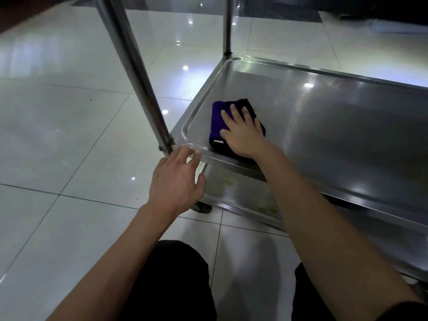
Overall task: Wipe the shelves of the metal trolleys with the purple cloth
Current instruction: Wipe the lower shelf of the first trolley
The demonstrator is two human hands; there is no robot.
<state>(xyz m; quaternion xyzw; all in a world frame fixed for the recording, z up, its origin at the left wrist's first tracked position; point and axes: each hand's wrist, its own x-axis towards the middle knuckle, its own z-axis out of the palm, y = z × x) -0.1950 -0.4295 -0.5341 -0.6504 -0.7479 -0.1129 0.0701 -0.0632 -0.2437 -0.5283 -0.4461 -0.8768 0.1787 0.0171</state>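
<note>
A folded purple cloth [218, 122] lies near the left front corner of the metal trolley's middle shelf [335, 126]. My right hand [243, 133] presses flat on the cloth with its fingers spread. My left hand [178, 179] hovers at the shelf's front left corner, fingers apart, just by the rim and below the upright post [139, 75]; it holds nothing. Below, the bottom shelf [243, 195] shows yellowish stains.
A second upright post [228, 26] rises at the shelf's far left corner. A dark castor wheel [203, 207] stands on the glossy white tiled floor [58, 135]. My knees in dark trousers [176, 274] are at the bottom of the view.
</note>
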